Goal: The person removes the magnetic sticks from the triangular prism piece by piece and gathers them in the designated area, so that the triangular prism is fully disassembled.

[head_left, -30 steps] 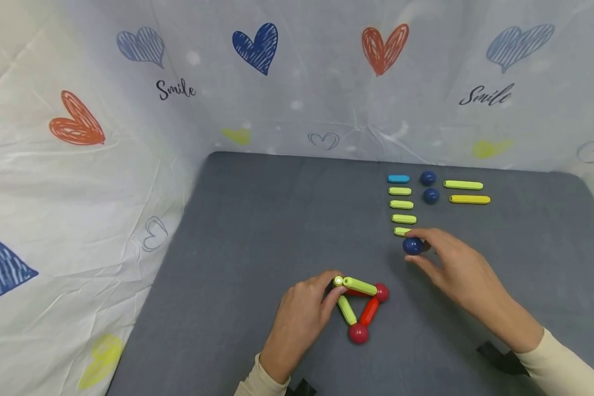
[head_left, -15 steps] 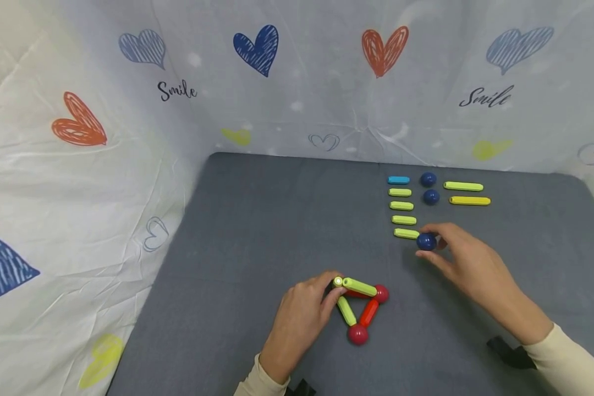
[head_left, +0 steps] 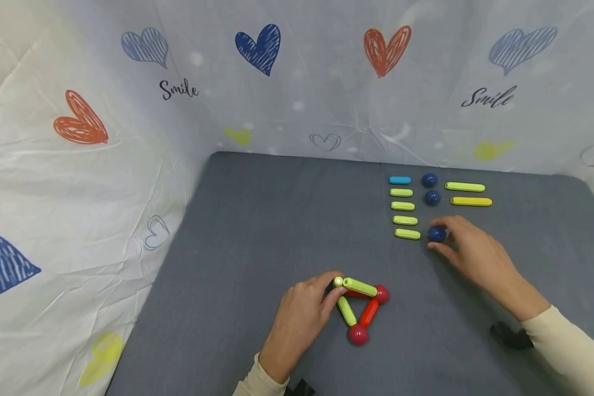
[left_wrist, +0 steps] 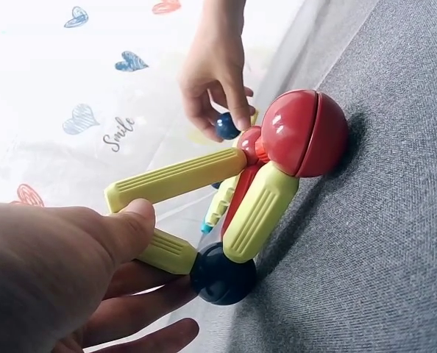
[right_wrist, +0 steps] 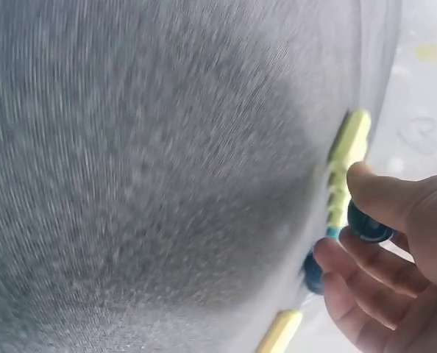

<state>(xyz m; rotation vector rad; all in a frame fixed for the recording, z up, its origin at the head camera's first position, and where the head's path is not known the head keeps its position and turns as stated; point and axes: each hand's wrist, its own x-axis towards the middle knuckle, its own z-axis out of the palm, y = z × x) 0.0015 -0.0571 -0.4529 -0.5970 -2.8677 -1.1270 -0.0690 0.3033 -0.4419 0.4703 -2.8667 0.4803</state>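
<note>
My left hand point(head_left: 299, 313) pinches a short yellow-green magnetic stick point(left_wrist: 167, 251) that stands on a dark blue ball point(left_wrist: 223, 273). That ball is one corner of a triangle of sticks. Two red balls point(head_left: 358, 334) form the other corners, with a red stick point(head_left: 369, 312) between them. A longer yellow-green stick point(left_wrist: 176, 176) slopes up from the far red ball to the top of the upright stick, near my thumb. My right hand point(head_left: 480, 261) holds another dark blue ball point(head_left: 436, 234) between thumb and fingers, just right of the nearest loose short stick point(head_left: 407, 234).
Several short yellow-green sticks point(head_left: 403, 206) and a light blue stick point(head_left: 400, 180) lie in a column. Beside them are two dark blue balls point(head_left: 432, 198), a long yellow-green stick point(head_left: 465, 187) and a yellow stick point(head_left: 471, 202). A printed cloth point(head_left: 297, 77) hangs behind the grey table point(head_left: 257, 220).
My right hand has moved right and slightly away from me with the dark blue ball, off the end of the nearest short stick. The left hand and the triangle have stayed put.
</note>
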